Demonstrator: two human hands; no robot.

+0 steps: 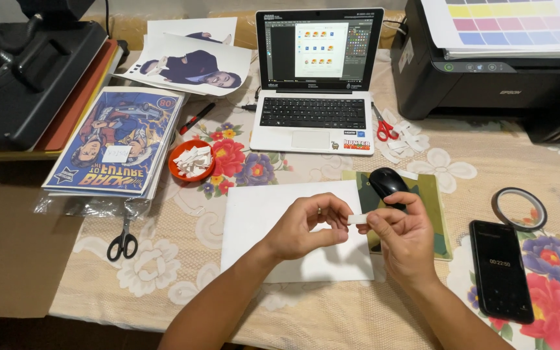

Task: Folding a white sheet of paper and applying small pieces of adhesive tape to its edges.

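Two bare hands over a flowery cloth-covered table (332, 317), with lots of things around. Far left: big black heat press machine (27, 71). Next to it: stack of colourful picture prints in clear plastic (116, 139), with black-handled scissors (123, 243) just below. Further along: small round orange bowl full of white paper bits (191, 161), and a red and black marker pen (196, 118) above it. Middle: white sheet of paper (254, 217) flat on the table, open white laptop with a black keyboard (315, 97) behind it. Above the sheet: left hand (306, 227), fingers curled, pinching one end of a small white strip of tape (356, 219). Right hand (404, 236) pinching the other end with thumb and finger. Strip up in the air between both hands, just in front of a black computer mouse (387, 183). Further right: red-handled scissors (384, 126), black printer (494, 71), round roll of clear tape (518, 209) and black phone with a lit screen (501, 269).
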